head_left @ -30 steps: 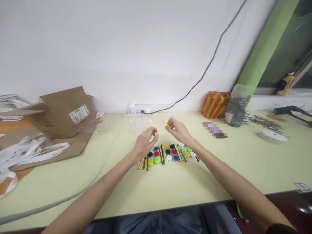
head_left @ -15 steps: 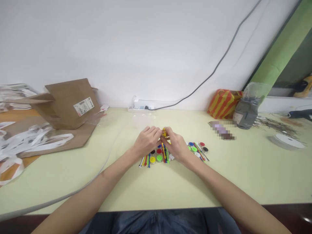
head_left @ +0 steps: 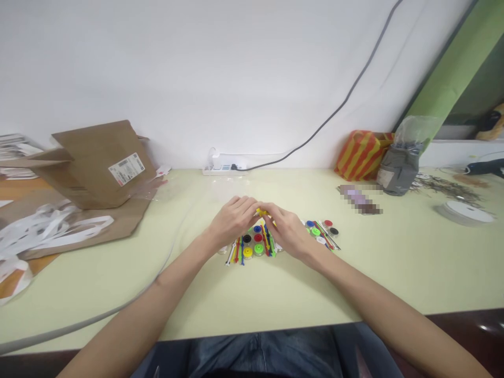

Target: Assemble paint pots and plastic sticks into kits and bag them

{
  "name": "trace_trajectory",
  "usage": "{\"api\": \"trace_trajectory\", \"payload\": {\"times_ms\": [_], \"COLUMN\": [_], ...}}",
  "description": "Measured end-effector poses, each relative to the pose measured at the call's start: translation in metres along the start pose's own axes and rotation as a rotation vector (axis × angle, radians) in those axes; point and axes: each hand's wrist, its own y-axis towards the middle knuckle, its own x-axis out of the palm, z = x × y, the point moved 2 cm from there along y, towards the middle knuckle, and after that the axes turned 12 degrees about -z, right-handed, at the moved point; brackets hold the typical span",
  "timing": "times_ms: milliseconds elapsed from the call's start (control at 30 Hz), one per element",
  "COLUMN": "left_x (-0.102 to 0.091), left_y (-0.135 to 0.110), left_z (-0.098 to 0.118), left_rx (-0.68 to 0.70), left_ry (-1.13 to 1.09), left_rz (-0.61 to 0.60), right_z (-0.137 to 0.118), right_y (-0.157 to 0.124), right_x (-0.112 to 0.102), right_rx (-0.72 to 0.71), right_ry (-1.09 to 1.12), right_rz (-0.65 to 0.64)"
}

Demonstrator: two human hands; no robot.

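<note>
My left hand [head_left: 236,218] and my right hand [head_left: 286,227] meet above the table, fingertips pinched together on a small yellow plastic piece [head_left: 261,212]. Fingers cover most of it, so its full shape is hidden. Below and in front of the hands lie slim coloured plastic arrows [head_left: 268,239], with another bunch of arrows [head_left: 237,251] to the left. Between these bunches sit round clear pieces with coloured tops, among them a yellow one [head_left: 248,252] and a green one [head_left: 259,249]. Right of my right hand are more arrows [head_left: 327,235] and round pieces [head_left: 315,231].
An open cardboard box [head_left: 104,168] and white ribbon [head_left: 51,231] occupy the left. A power strip [head_left: 224,171] lies against the wall. At right stand a striped bag [head_left: 360,155], a grey bag [head_left: 398,170] and a white spool [head_left: 466,211]. A grey cable [head_left: 98,316] crosses the left side.
The whole view has shifted slightly. My hands stay together on the yellow piece, with the fingers now closed lower over it. The arrows and round pieces lie as before.
</note>
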Motion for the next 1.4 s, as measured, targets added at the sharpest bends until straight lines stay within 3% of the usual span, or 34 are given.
{"api": "trace_trajectory", "payload": {"times_ms": [300,433,1000,1400], "left_x": [-0.005,-0.002,-0.002,-0.001], "left_y": [0.001,0.003,0.004,-0.003], "left_z": [0.005,0.008,0.027,0.013], "left_rx": [0.042,0.059,0.068,-0.006], "left_ry": [-0.044,-0.040,-0.201,-0.160], "left_rz": [0.105,0.083,0.143,0.207], "right_z": [-0.004,-0.005,-0.010,-0.010], "right_y": [0.000,0.001,0.001,0.001], "right_x": [-0.002,-0.002,-0.010,-0.006], "right_rx": [0.028,0.036,0.044,0.079], "right_ry": [-0.023,-0.024,0.388,0.099], "right_rz": [-0.013,-0.035,-0.145,-0.031]}}
